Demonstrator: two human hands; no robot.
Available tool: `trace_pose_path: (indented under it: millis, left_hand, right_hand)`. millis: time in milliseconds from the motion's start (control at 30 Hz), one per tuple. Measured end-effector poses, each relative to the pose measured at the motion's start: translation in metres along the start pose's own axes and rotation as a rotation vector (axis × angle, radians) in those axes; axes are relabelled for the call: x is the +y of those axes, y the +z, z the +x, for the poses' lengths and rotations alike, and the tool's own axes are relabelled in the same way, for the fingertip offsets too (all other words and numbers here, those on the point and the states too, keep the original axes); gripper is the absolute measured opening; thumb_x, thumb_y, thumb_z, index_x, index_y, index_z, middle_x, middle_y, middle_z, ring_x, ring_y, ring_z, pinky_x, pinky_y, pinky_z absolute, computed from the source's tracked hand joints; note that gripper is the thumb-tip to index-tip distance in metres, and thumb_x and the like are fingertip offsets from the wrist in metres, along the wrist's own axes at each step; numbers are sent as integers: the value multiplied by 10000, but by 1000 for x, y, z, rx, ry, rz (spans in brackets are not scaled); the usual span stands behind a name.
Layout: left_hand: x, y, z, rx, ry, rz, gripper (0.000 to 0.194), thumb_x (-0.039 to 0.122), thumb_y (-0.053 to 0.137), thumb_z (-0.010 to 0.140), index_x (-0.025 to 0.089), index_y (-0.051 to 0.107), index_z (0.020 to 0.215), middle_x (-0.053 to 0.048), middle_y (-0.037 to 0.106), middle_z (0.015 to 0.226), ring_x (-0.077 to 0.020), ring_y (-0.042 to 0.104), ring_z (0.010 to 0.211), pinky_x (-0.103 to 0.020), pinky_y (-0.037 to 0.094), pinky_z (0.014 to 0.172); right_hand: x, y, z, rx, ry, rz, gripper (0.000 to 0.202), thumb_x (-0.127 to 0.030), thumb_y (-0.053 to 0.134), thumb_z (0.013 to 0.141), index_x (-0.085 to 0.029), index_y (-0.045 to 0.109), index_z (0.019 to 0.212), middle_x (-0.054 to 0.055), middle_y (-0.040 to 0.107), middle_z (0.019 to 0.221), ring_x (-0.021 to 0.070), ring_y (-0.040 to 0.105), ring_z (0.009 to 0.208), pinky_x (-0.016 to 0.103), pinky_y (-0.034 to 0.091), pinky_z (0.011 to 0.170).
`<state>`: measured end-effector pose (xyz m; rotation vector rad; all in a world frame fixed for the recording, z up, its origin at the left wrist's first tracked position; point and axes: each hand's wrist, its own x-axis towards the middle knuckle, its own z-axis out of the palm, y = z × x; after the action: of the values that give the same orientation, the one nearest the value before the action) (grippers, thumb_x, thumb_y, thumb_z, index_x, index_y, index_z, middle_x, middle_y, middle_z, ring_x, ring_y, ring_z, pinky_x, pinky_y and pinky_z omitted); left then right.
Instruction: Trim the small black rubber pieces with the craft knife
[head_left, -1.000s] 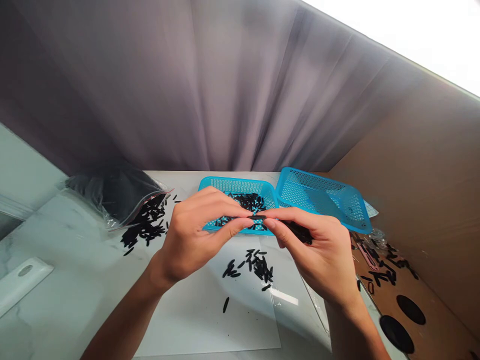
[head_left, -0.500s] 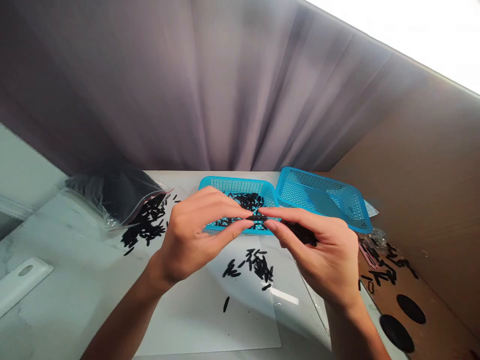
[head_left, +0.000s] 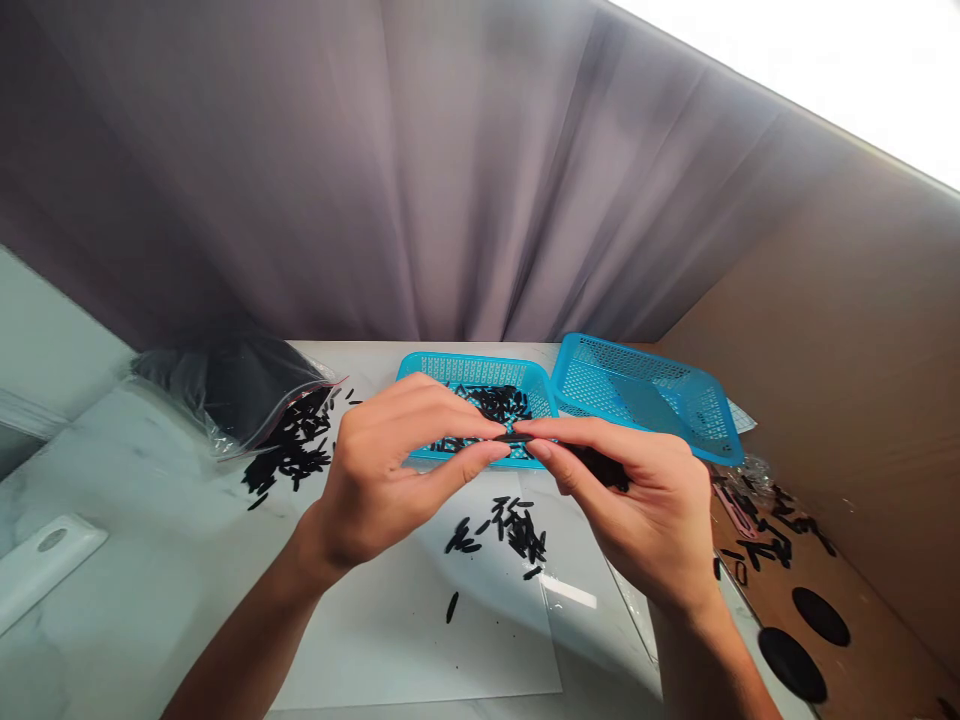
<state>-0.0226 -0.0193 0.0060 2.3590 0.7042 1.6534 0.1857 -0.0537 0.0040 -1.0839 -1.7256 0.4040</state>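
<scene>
Both hands meet mid-frame: my left hand (head_left: pixel 390 470) and right hand (head_left: pixel 637 500) pinch one small black strip (head_left: pixel 514 438) between fingertips, above the scattered black pieces (head_left: pixel 517 530), before the blue basket (head_left: pixel 480 385).

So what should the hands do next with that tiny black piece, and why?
Probably drop it into the left blue basket. Both the left hand and right hand pinch one small black piece just over that basket, which already holds similar pieces.

White marble table (head_left: pixel 142 560) bears blue baskets (head_left: pixel 645 395), plastic bag (head_left: pixel 225 385), black pieces (head_left: pixel 517 530)
</scene>
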Motion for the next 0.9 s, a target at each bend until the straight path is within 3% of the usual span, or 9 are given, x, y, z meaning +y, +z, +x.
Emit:
trace_pose_path:
  millis: [233, 700, 900]
  left_hand:
    - [1, 0, -1, -30, -22, -32, 109, 65, 739, 939, 168, 751, 904, -12, 804, 819, -140, 722, 765, -306, 573, 747]
    - [5, 2, -1, -50, -61, -62, 166, 83, 677, 953, 195, 722, 839, 9, 773, 755, -138, 688, 697, -306, 559, 712]
    - [-16, 8, -4, 59, -229, 212, 195, 138, 686, 936, 192, 722, 752, 8, 753, 708, -134, 645, 628, -272, 520, 614]
  right_hand:
    - [-2, 0, 0, -7, 19, 20, 109, -214, 761, 941, -254, 863, 952, -35, 746, 649, 94, 554, 460, 226, 502, 523]
    - [-5, 0, 1, -47, 69, 16, 159, -269, 714, 965, -254, 868, 928, -32, 642, 545, 111, 500, 433, 248, 433, 470]
    - [7, 6, 12, -87, 249, 47, 260, -357, 658, 991, -210, 840, 879, -39, 561, 529, 114, 478, 481, 245, 405, 489]
